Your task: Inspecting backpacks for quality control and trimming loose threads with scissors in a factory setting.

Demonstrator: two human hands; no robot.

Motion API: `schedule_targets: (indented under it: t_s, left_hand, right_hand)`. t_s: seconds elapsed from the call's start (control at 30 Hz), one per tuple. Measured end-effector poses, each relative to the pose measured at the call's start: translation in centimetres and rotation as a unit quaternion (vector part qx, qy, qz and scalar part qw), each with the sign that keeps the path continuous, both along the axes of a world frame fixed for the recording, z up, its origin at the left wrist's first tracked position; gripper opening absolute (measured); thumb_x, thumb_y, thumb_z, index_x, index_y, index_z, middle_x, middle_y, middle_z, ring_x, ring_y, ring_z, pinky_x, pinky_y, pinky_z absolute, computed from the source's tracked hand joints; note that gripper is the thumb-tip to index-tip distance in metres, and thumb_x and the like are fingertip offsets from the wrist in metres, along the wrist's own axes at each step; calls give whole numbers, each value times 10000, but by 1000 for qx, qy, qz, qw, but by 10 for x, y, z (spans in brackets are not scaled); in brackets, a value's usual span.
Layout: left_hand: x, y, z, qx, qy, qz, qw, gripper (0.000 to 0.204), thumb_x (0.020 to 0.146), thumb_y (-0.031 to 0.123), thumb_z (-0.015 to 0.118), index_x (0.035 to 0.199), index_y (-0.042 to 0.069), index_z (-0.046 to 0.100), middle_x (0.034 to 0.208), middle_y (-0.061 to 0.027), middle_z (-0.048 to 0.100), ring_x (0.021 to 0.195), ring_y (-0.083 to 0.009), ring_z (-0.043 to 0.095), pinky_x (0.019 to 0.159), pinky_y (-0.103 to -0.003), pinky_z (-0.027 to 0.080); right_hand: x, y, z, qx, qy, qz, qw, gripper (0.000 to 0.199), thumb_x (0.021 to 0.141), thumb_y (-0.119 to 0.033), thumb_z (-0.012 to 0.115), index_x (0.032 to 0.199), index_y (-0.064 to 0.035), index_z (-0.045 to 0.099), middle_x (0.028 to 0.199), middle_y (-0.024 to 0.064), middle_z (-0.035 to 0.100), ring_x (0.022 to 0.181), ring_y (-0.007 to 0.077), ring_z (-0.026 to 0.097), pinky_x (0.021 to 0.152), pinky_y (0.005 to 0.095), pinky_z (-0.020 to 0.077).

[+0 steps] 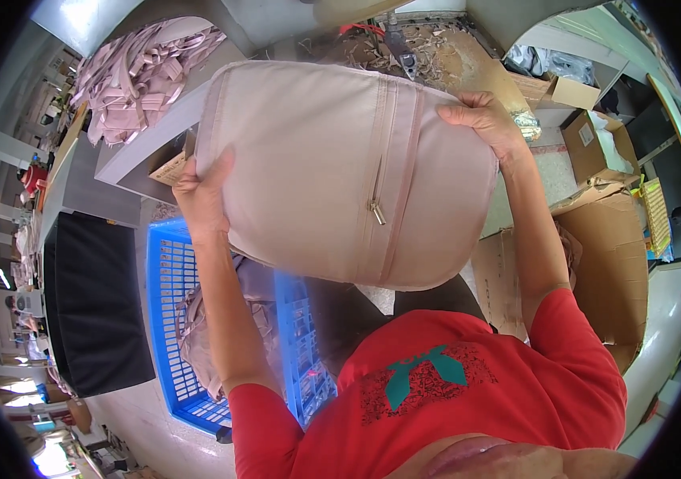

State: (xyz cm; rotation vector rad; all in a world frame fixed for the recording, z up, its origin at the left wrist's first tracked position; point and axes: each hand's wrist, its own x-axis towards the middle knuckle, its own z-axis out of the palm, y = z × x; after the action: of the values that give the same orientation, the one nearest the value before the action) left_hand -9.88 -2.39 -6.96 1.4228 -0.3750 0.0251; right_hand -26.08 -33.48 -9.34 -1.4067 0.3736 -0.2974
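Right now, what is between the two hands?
In the head view, the beige zippered bag fills the whole stretch: the left hand grips its left edge and the right hand grips its top right edge.

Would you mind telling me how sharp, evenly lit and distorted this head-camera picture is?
In the head view, the beige zippered bag held between the left hand and right hand is sharp and softly lit, without glare; the blue plastic crate below is clear too; fisheye bending curves the edges near the black circular rim; ceiling lights at far left are blown out; the chin at the bottom is blurred.
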Motion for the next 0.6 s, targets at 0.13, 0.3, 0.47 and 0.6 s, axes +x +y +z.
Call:
schedule_targets:
  t_s: [0.13, 0.3, 0.47, 0.6]
  left_hand:
    - [-4, 0, -8, -1, 28, -3, 1000, 279, 658, 32, 676, 917, -31, 592, 842, -61, 607, 700, -99, 549, 659, -221, 437]
    - [-3, 2, -14, 4, 25, -21, 999, 289, 656, 38, 679, 921, -36, 589, 839, -62, 608, 702, -100, 549, 659, -218, 435]
    - [-4, 0, -9, 16, 17, 4, 1000, 288, 651, 35, 678, 916, -38, 594, 835, -64, 611, 701, -103, 550, 661, -220, 434]
    - [-1, 7, -8, 22, 20, 17, 999, 300, 643, 32, 680, 918, -45, 590, 837, -66, 608, 697, -105, 546, 660, -221, 431]
  right_hand:
    - [-7, -1, -5, -39, 2, -10, 999, 259, 654, -164, 717, 806, 9, 598, 698, 23, 585, 580, 74, 535, 538, 200, 434]
    - [-13, 0, -4, -39, -3, -7, 999, 166, 673, -134, 701, 759, -32, 603, 652, -16, 568, 543, 41, 505, 499, 178, 402]
    - [-6, -2, -5, -36, 5, -17, 999, 184, 669, -145, 706, 760, -29, 597, 665, -10, 574, 547, 49, 515, 507, 180, 413]
    - [4, -2, -3, -35, 20, -17, 999, 227, 660, -161, 715, 794, -20, 598, 681, -1, 577, 555, 59, 522, 516, 184, 423]
